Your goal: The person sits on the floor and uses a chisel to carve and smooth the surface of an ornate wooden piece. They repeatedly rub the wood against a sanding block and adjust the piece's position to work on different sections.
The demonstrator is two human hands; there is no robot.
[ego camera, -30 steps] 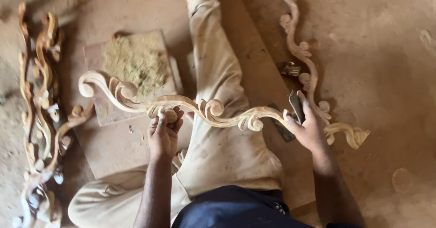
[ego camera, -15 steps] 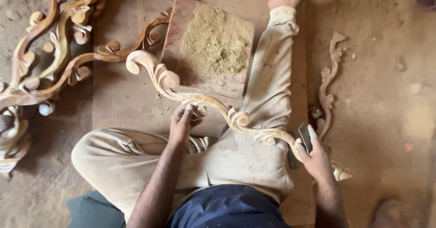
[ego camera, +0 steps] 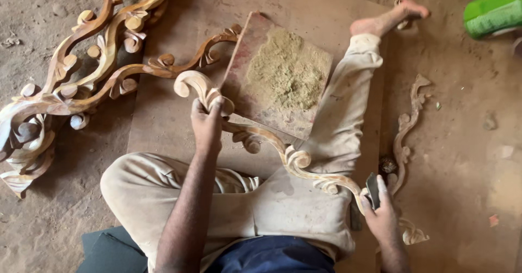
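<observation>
1. Our left hand (ego camera: pixel 207 123) closes its grip on the carved scroll (ego camera: pixel 255 137), lying across our lap beside the sawdust board (ego camera: pixel 280 77).
2. Our right hand (ego camera: pixel 382 216) pinches a dark sanding block (ego camera: pixel 373 190) against the scroll's lower end.

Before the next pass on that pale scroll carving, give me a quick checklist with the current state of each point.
1. Left hand grips the pale scroll carving near its curled end: ok.
2. Right hand at the carving's other end, holding a small dark block: ok.
3. Block's face touching the wood: cannot tell, the contact is hidden.
4. Carving supported across the lap, above the trouser leg: ok.
5. Board with greenish-brown powder close under the carving, may be brushed: not ok.
6. Darker finished carvings lie apart on the floor at the left: ok.
</observation>
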